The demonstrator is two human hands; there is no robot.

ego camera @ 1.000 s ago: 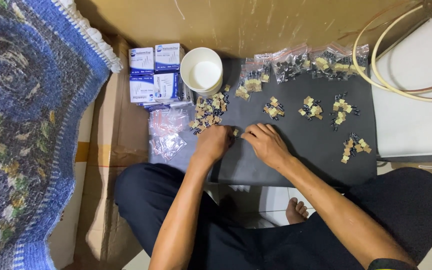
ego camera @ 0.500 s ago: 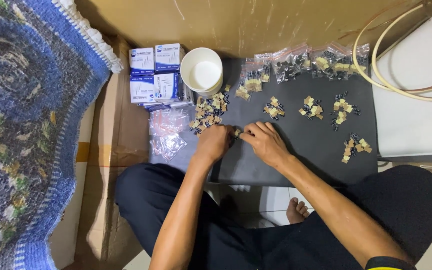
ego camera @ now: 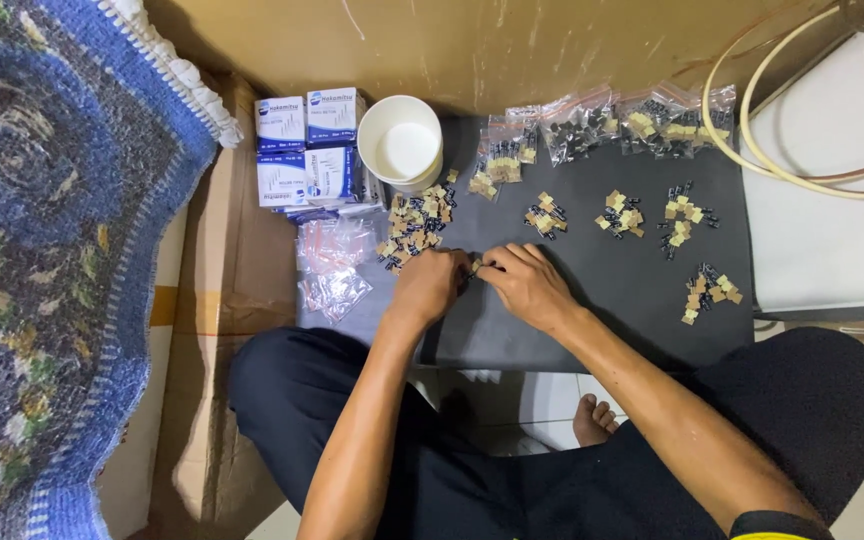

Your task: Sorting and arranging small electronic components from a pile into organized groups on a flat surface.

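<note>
Two hands are seen, the left hand (ego camera: pixel 430 285) and the right hand (ego camera: pixel 529 285). One white cup (ego camera: pixel 400 142) is counted. Four small white-and-blue boxes (ego camera: pixel 307 148) are stacked together. Six loose piles of small parts (ego camera: pixel 416 222) are counted on one dark mat (ego camera: pixel 612 300). One bare foot (ego camera: pixel 594 423) is visible.

- A tiny part (ego camera: pixel 475 267) is sitting pinched between both hands, too small to identify
- The frame's right edge is cutting off the looped tubing (ego camera: pixel 752 140)
</note>
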